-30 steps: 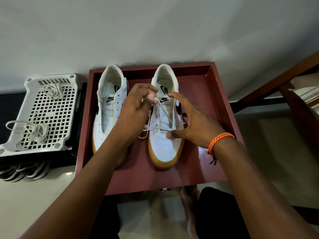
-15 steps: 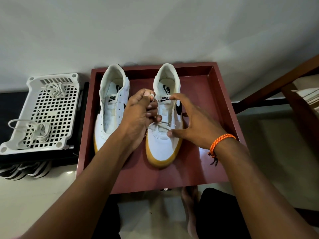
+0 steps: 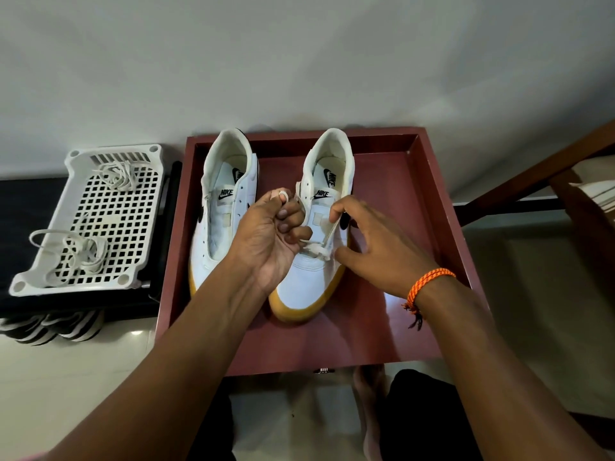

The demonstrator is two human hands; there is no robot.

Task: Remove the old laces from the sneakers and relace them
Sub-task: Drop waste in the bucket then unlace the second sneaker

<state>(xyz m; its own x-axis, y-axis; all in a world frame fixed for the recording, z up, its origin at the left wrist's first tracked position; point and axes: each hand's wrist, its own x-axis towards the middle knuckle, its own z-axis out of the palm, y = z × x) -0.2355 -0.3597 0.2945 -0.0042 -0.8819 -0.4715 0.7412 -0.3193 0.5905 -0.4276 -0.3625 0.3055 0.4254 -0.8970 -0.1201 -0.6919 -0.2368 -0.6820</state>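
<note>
Two white sneakers with gum soles stand side by side, toes toward me, in a dark red tray [image 3: 409, 331]. The left sneaker [image 3: 219, 207] has no lace. The right sneaker [image 3: 309, 284] carries a white lace [image 3: 314, 251] through its lowest eyelets. My left hand [image 3: 269, 241] is curled over the gap between the shoes and grips one lace end, which loops out above its fingers. My right hand [image 3: 369, 247] rests against the right sneaker's outer side; its forefinger and thumb pinch the other lace strand by the eyelets.
A white perforated plastic basket [image 3: 133, 254] lies left of the tray with two loose bundles of laces [image 3: 80, 254] on it. Black-and-white striped shoes [image 3: 50, 327] sit below it. A wooden frame [image 3: 532, 181] runs at the right. My bare foot [image 3: 369, 394] is under the tray's front edge.
My left hand has pulled back toward the toe and turned over, drawing its lace end along. My right hand shifted slightly and its fingers closed on the other strand.
</note>
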